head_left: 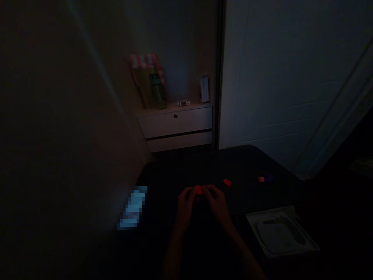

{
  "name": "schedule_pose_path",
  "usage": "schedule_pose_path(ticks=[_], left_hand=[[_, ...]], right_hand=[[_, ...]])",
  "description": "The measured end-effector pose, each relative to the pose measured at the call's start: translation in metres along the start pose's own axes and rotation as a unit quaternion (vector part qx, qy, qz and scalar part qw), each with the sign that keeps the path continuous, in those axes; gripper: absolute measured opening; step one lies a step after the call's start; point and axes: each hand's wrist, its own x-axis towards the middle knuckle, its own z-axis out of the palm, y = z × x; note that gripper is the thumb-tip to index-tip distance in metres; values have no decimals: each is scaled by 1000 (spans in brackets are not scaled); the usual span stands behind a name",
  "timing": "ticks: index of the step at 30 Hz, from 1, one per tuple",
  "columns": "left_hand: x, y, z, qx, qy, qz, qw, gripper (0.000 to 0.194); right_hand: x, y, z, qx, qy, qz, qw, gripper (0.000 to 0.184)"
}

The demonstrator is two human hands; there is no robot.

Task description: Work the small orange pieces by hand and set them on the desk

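The room is very dark. Over the black table, my left hand and my right hand meet with their fingertips closed on a small bright red piece. It shows between the two thumbs and forefingers; its exact kind is too dark to make out. Just beyond my right hand lies a flat, roughly rectangular red piece. Further right on the table, a small salmon-coloured lump sits against a dark purple-blue object.
A lit, pixelated rectangle is at the left. To the lower right lies a pale, flat, square thing. Behind the table, a drawer unit carries a green-capped bottle and white upright items. A wall rises at left.
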Motion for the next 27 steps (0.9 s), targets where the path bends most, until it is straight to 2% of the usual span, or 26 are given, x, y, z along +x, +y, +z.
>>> schedule_pose_path(ticks=[8, 20, 27], left_hand=[[3, -7, -1, 1, 8, 24, 1000, 31], [2, -1, -1, 19, 8, 30, 999, 34], [1, -1, 0, 7, 19, 30, 999, 31]], right_hand=[[0, 3, 1, -16, -20, -25, 999, 32], [-1, 17, 3, -79, 6, -85, 993, 24], [-1, 18, 2, -75, 12, -94, 993, 24]])
